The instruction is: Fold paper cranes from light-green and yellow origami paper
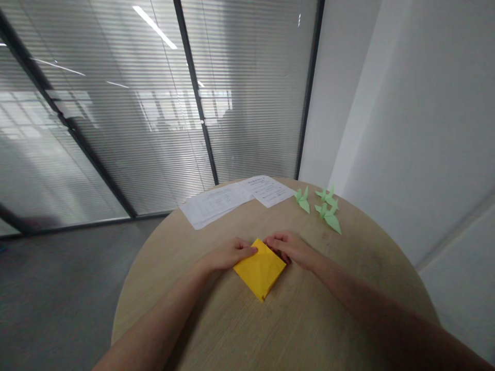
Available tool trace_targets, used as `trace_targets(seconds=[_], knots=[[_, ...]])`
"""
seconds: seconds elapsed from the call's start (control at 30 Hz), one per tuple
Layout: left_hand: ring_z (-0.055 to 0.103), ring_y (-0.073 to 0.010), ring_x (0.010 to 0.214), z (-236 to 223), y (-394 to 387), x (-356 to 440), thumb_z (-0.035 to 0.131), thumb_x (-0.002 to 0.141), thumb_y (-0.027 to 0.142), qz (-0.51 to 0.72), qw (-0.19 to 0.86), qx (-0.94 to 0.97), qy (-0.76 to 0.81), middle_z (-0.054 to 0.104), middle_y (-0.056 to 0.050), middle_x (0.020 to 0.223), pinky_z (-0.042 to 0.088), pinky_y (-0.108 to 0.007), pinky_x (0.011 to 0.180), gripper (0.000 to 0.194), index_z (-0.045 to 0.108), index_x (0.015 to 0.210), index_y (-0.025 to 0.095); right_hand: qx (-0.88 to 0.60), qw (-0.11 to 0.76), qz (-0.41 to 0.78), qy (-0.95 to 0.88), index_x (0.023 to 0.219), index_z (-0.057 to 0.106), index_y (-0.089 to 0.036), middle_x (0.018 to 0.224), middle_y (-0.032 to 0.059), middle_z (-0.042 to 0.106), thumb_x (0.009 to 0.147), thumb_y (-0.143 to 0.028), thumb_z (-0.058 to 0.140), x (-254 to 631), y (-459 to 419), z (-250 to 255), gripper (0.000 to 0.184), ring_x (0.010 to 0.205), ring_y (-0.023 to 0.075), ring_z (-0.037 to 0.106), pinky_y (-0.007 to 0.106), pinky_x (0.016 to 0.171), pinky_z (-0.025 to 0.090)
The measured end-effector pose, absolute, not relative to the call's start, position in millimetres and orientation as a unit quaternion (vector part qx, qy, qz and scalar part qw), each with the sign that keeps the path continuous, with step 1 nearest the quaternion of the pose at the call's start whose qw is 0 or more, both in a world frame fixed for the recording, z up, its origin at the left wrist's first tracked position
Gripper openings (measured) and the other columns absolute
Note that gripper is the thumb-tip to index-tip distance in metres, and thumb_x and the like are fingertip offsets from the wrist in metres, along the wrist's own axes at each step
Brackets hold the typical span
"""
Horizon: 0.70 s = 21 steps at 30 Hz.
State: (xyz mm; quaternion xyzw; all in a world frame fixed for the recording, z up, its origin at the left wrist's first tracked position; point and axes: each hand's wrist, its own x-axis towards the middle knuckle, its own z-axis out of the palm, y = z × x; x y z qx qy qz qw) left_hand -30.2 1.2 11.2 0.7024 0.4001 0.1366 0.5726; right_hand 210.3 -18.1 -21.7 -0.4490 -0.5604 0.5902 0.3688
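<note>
A piece of yellow origami paper [260, 270], folded into a diamond, is in front of me with one corner pointing toward me. My left hand [234, 253] grips its upper left edge, the thumb on top and the other fingers curled behind or beneath. At the upper right edge is my right hand [291, 249], its fingers bent in against the paper and partly hidden behind it. Whether the right fingers pinch the paper or only touch it, I cannot make out. Small layered folds show at the near corner.
Several pale green folded paper cranes [328, 217] stand on the round wooden table [309, 319] at the far right. Printed white sheets [220, 202] overlap along the far edge. Beyond are a glass partition with blinds [154, 103] and a white wall [425, 113].
</note>
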Motion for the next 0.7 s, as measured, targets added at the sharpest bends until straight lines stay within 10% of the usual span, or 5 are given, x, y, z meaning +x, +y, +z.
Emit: trace_targets(seconds=[0.7], knots=[[0.061,-0.0139,0.057,24.5,5.1,-35.9,0.073,0.08,0.066,0.163,0.568,0.673,0.446,0.072,-0.006,0.071,0.048,-0.026,0.055,0.051,0.074,0.073,0.016,-0.502,0.51,0.514,-0.473,0.093,0.068,-0.022,0.098,0.0052,0.077,0.084,-0.049,0.073,226.0,1.6,-35.7,0.029,0.086,0.0207,0.071,0.029,0.072,0.054]])
